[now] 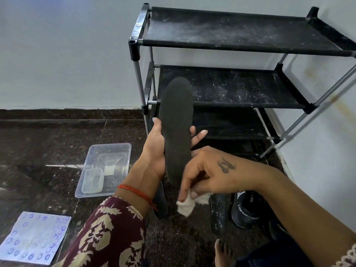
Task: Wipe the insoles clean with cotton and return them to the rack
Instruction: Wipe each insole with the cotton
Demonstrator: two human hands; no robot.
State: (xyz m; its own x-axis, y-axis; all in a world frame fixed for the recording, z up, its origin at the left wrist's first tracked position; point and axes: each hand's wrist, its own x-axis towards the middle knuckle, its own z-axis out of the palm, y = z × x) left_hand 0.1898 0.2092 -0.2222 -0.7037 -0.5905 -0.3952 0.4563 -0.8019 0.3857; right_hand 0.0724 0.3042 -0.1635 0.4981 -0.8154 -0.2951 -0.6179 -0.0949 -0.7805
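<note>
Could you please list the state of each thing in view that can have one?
insole: held upright, off the rack
cotton: pinched, below the insole's heel
left hand: grips insole
right hand: pinches cotton
rack: upper shelves dusty
plastic container: open, lidless

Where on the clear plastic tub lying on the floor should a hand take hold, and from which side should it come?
Grip the clear plastic tub by its near long rim, coming from above on the rack-facing side. It sits upright and open-topped on the floor, so the fingers can probably hook over that thin edge; the smaller container inside fills the near left corner, so avoid that end.
</note>
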